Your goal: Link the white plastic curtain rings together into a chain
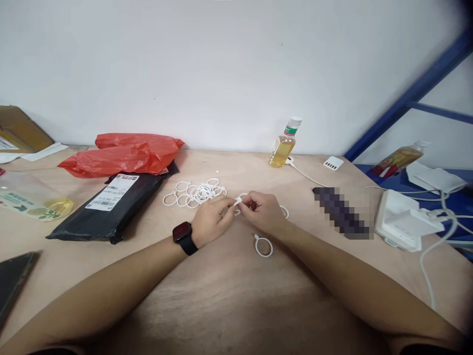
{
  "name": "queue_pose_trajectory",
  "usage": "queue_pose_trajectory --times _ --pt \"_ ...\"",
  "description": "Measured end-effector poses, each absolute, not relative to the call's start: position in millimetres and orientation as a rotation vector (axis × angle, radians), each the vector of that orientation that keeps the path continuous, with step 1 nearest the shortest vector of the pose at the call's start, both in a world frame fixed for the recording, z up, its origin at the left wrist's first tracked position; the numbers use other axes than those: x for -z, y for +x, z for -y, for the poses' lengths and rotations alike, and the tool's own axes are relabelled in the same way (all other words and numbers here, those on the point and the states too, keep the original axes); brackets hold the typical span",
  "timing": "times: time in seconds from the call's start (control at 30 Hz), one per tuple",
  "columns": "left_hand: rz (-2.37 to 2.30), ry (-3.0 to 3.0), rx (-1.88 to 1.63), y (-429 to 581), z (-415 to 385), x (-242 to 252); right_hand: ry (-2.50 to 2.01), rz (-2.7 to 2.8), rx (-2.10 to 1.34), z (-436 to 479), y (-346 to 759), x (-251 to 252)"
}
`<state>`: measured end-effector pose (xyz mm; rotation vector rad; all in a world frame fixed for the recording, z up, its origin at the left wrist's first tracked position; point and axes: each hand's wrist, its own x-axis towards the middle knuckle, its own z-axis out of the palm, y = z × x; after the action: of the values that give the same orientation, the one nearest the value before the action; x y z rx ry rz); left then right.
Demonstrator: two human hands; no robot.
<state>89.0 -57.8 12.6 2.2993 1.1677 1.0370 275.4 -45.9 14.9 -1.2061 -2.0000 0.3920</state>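
My left hand (212, 217), with a dark smartwatch on its wrist, and my right hand (262, 209) meet over the middle of the wooden table (229, 296). Both pinch a small white plastic ring piece (238, 200) between their fingertips. A heap of several white plastic rings (195, 192) lies just beyond my left hand. One single white ring (263, 245) lies on the table below my right wrist. Part of another white ring (284, 211) shows at the right of my right hand.
A black parcel bag (107, 207) and a red plastic bag (121, 154) lie at the left. A bottle of yellow liquid (283, 145) stands by the wall. White chargers and cables (406, 219) sit at the right. A dark phone (13, 281) lies at the left edge.
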Motion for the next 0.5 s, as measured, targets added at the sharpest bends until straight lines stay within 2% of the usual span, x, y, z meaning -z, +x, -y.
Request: queue_pose_trajectory --times 0.2,0.5 --pt "-1.182 2.341 -1.035 83.5 51.9 -2.9 -1.046 2.052 -0.507 43.0 281.9 -10.0" --pt "-1.111 2.534 -1.001 85.5 53.0 -2.1 -0.935 2.026 -0.501 44.0 278.8 -7.2"
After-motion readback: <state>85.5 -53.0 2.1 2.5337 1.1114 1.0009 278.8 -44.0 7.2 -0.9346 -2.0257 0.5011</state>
